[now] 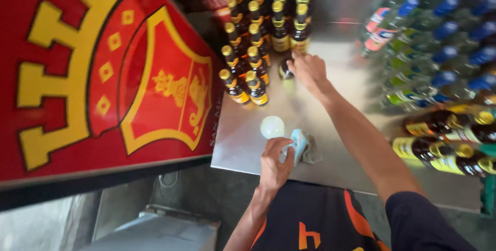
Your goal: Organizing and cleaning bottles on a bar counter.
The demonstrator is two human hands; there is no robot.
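right hand (308, 70): reaches far across the steel shelf (330, 142), fingers curled down onto a dark glass bottle (285, 70) at the front of the standing group; the fingertips cover its top, so whether they are fully clamped round the neck cannot be told. the bottle stands just right of the front rows, apart from the near edge.

left hand (275, 164): near the shelf's front edge, fingers closed on a pale blue cloth (302, 146) that lies crumpled on the metal. a round whitish object (272, 127), blurred, sits just beyond the knuckles; its kind cannot be told.

handling, judged: the bottle looks full, so fairly heavy for its size; stiff, fragile, smooth glass, likely slippery if damp. best taken round the neck below the cap or round the labelled body. the cloth is soft and light and can be pinched anywhere.

dark bottles with gold caps (253, 39): upright in close rows toward the back left corner of the shelf, yellow labels.

clear bottles with blue caps (439, 28): massed along the right side.

dark bottles lying on their sides (444, 137): right edge, lower down, yellow labels.

red panel with yellow emblem (98, 70): fills the left, overhanging the shelf's left edge.
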